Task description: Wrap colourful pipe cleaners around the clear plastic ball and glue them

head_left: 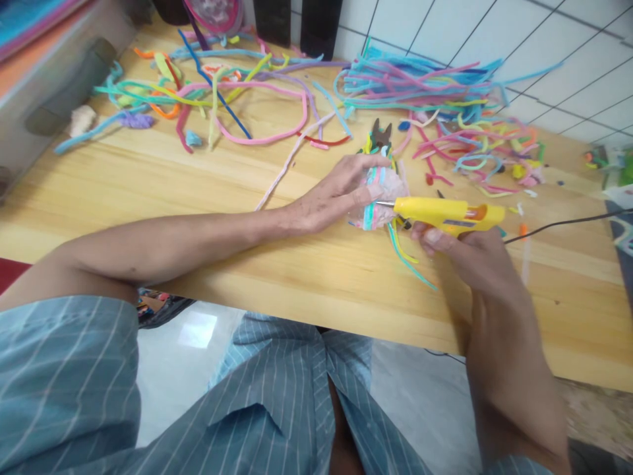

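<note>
My right hand (469,257) is wrapped round the handle of a yellow hot glue gun (430,210), its metal nozzle pointing left. The nozzle tip meets or nearly meets a pale, see-through craft piece (390,181) banded with turquoise, pink and white pipe cleaners; actual contact is too small to tell. My left hand (331,198) grips this piece from the left, fingers laid across its top. Just behind it lie wire cutters (381,134) with dark jaws, their yellow-green handles partly hidden. Turquoise and yellow pipe cleaner ends (408,257) stick out below the piece.
Loose pipe cleaners (262,125) in many colours spread over the back left of the wooden table (277,277). A blue and pink bundle (420,82) lies by the tiled wall, with cut scraps (484,155) before it. The gun's black cord (568,223) runs right.
</note>
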A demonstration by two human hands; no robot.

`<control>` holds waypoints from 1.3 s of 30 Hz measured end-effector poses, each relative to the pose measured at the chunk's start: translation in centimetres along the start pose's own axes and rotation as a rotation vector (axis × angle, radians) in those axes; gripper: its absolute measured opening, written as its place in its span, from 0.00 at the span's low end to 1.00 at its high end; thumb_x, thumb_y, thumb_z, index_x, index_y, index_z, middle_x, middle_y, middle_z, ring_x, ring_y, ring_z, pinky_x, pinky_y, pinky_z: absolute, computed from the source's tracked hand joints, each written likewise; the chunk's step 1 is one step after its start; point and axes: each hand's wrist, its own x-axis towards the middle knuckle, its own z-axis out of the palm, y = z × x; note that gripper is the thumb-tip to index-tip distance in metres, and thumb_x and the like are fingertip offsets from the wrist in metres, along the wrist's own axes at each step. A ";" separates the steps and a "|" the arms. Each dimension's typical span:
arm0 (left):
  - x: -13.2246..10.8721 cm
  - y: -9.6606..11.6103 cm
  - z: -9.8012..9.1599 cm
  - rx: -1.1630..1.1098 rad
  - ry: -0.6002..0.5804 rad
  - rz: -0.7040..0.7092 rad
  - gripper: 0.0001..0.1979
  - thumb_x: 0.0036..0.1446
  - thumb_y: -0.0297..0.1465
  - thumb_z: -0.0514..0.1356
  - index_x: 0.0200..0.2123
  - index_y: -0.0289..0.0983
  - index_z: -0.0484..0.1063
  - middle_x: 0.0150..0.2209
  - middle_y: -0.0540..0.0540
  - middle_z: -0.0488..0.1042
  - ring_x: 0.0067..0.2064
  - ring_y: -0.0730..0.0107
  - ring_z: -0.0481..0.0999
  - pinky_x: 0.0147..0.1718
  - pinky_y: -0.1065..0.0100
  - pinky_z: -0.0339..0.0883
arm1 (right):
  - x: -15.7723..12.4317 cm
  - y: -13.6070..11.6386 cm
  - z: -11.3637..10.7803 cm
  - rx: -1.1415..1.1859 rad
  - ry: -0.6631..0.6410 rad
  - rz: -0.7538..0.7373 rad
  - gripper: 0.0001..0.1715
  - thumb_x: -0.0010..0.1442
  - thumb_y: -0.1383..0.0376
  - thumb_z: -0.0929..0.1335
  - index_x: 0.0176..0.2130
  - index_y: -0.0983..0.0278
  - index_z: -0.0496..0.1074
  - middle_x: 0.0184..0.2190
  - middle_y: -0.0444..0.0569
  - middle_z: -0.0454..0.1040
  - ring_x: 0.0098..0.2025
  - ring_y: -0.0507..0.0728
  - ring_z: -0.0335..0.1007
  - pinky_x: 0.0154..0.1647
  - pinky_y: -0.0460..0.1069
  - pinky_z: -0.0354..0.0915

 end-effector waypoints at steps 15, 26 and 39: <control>0.1 0.1 0.2 -0.021 0.022 -0.002 0.38 0.72 0.68 0.52 0.70 0.52 0.71 0.74 0.44 0.73 0.79 0.44 0.68 0.82 0.40 0.61 | 0.0 -0.3 -0.2 0.016 -0.043 0.011 0.22 0.58 0.44 0.81 0.31 0.57 0.80 0.27 0.44 0.75 0.29 0.56 0.67 0.37 0.55 0.70; 0.1 0.1 0.1 -0.033 0.032 -0.016 0.37 0.71 0.68 0.54 0.68 0.51 0.72 0.74 0.44 0.72 0.79 0.45 0.68 0.82 0.41 0.61 | 0.1 -0.6 -0.2 -0.003 -0.047 0.027 0.23 0.57 0.43 0.81 0.34 0.58 0.79 0.26 0.43 0.76 0.28 0.56 0.66 0.32 0.54 0.67; 0.0 0.0 0.2 -0.053 0.031 -0.011 0.36 0.72 0.67 0.55 0.69 0.52 0.71 0.74 0.44 0.72 0.79 0.42 0.68 0.82 0.39 0.61 | 0.1 -0.4 -0.1 -0.018 -0.051 -0.011 0.22 0.58 0.43 0.81 0.31 0.55 0.79 0.26 0.43 0.74 0.28 0.57 0.67 0.37 0.57 0.72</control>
